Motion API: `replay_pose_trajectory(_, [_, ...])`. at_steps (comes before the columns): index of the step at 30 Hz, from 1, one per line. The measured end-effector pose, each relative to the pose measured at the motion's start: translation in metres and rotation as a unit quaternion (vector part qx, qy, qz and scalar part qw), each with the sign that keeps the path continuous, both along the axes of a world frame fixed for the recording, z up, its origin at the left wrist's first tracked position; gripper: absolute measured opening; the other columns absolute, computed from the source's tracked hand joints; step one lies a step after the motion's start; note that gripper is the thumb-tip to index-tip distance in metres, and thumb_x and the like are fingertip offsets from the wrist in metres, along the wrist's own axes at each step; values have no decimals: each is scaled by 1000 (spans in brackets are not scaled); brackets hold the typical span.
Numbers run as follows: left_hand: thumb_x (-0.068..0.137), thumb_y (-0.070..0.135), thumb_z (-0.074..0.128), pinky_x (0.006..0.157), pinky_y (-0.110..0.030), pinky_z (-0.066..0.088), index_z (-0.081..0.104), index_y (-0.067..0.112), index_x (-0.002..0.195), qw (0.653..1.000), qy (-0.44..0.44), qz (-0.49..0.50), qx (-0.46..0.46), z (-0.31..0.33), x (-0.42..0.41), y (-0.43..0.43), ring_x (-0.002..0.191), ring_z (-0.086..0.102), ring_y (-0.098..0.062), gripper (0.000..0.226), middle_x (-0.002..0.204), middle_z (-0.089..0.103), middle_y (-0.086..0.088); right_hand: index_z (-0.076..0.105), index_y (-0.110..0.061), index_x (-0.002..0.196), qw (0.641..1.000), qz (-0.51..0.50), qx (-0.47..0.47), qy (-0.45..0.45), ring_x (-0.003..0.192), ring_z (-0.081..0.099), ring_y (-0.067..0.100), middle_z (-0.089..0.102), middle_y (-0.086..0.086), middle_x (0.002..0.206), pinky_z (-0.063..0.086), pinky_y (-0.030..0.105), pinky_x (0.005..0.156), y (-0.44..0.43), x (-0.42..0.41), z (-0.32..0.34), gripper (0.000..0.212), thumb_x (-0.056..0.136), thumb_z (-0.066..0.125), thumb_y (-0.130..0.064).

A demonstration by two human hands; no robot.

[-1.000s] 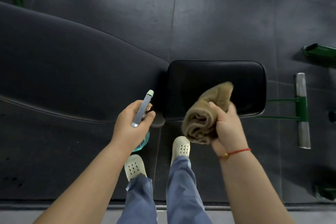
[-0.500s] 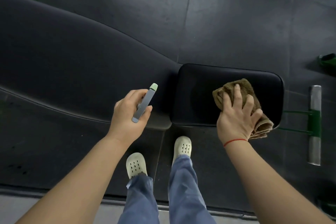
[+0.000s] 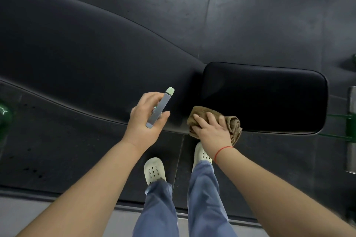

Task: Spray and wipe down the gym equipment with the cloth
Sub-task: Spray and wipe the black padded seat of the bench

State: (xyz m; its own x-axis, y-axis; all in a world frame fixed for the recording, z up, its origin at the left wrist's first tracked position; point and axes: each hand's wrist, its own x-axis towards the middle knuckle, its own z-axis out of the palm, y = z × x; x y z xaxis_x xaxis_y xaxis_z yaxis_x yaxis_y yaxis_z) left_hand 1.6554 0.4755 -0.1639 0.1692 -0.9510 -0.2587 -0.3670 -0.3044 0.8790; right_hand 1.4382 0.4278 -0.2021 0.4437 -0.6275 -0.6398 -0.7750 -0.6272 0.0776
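A black padded weight bench lies across the view, with a long back pad [image 3: 77,59] on the left and a smaller glossy seat pad [image 3: 269,98] on the right. My left hand [image 3: 144,119] grips a spray bottle [image 3: 160,109] by its grey-blue head; its pale green nozzle points away from me, over the back pad's near edge. My right hand [image 3: 212,131] presses a crumpled brown cloth [image 3: 233,125] with spread fingers onto the near left corner of the seat pad, beside the gap between the two pads.
Dark rubber floor tiles [image 3: 250,15] surround the bench. A green frame with a silver roller [image 3: 351,119] stands at the right edge, and green metal parts [image 3: 4,117] show at the left edge and top left. My feet in white clogs [image 3: 154,169] stand just below the bench.
My right hand has slid the cloth leftward and toward me across the seat pad, from its right part to its near left corner. My left hand keeps holding the spray bottle in much the same spot.
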Motion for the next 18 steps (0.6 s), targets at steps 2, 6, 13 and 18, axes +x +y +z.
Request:
replay_pose_trajectory(2, [96,18,68,99,-40,52,59,34,125,1000,10,-2,25,-1,2,0,109,57,-12,34,114,54,22,45,-36,147,1000,5,-5,4,145,18,35,15,-6,166,17,51,114,-4,-4,9,50,100,48,-21])
replay_pose_trajectory(6, [98,20,64,118,-58,27,55,35,128,998,-21,-10,53,1,1,-2,108,37,29,34,110,59,18,50,-42,142,998,-33,-52,31,141,25,32,23,-10,163,27,45,105,-32,-20,34,51,95,53,-23])
replay_pose_trajectory(13, [96,14,64,125,-49,10,56,31,129,995,-68,-20,65,-4,-7,-4,100,48,8,38,90,61,16,48,-34,140,962,-194,-191,31,140,24,39,24,2,162,29,53,106,-111,-52,57,58,86,63,-17])
replay_pose_trajectory(18, [91,9,69,126,-47,6,57,30,134,992,-107,-19,64,-9,-18,-4,103,54,-10,50,96,65,11,36,-34,147,967,-175,-182,44,147,13,39,5,3,168,20,61,111,-123,-25,22,63,91,59,-18])
